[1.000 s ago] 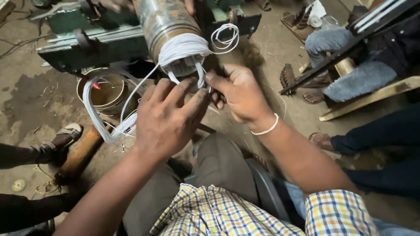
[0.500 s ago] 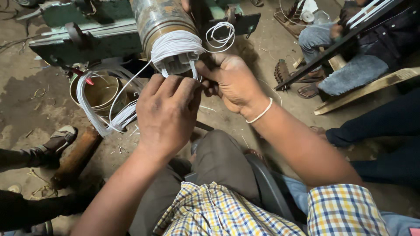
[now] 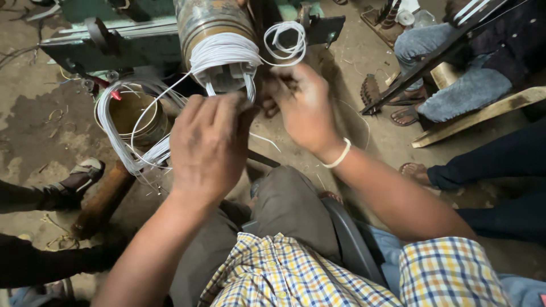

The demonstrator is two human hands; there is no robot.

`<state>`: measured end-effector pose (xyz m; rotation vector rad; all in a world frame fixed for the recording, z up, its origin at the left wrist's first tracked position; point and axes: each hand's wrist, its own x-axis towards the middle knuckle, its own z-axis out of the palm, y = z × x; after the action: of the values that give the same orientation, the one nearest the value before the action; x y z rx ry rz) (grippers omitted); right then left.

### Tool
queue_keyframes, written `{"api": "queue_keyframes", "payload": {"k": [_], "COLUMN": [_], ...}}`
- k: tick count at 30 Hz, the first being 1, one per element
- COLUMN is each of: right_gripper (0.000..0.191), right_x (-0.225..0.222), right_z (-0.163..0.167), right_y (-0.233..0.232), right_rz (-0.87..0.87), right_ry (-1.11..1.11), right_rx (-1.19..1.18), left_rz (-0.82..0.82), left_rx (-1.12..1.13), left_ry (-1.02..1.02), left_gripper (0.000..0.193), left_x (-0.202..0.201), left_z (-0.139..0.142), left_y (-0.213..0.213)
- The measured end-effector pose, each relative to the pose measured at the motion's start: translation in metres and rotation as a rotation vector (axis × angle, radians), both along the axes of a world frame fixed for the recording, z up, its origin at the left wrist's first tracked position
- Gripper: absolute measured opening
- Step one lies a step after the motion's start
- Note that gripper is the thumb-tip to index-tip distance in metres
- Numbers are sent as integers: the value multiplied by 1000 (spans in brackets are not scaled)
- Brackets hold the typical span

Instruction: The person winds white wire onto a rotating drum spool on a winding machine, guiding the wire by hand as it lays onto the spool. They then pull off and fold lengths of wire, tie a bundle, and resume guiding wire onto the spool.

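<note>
A rusty metal cylinder lies on a green machine frame, its near end wrapped in white wire windings. My left hand is at the cylinder's end, fingers pinching the white wires that hang from it. My right hand sits just to the right, fingers closed on white wire, with a small wire loop above it. A long bundle of white wire loops off to the left.
The green machine frame spans the back. A brass-coloured round tin stands on the dirt floor at left. Another person's sandalled foot is at left; seated people's legs and a wooden plank are at right.
The view has shifted slightly. Both hands stay at the cylinder's end; my right hand has lifted a little toward the small wire loop, and my left hand keeps working the hanging wires.
</note>
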<state>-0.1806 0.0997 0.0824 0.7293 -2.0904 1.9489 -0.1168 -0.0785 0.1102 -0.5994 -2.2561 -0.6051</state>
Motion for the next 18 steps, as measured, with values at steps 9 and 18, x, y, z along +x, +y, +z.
{"api": "queue_keyframes", "payload": {"k": [9,18], "right_gripper": [33,29], "right_x": [0,1], "right_z": [46,30], "right_y": [14,3], "right_rz": [-1,-73], "right_ry": [962,981], "right_rx": [942,958], "left_rz": [-140,-205], "left_rx": [-112,-317], "left_ry": [-200,-79], "left_gripper": [20,26], "left_x": [-8,-32], "left_z": [21,14], "left_y": [-29,-57]}}
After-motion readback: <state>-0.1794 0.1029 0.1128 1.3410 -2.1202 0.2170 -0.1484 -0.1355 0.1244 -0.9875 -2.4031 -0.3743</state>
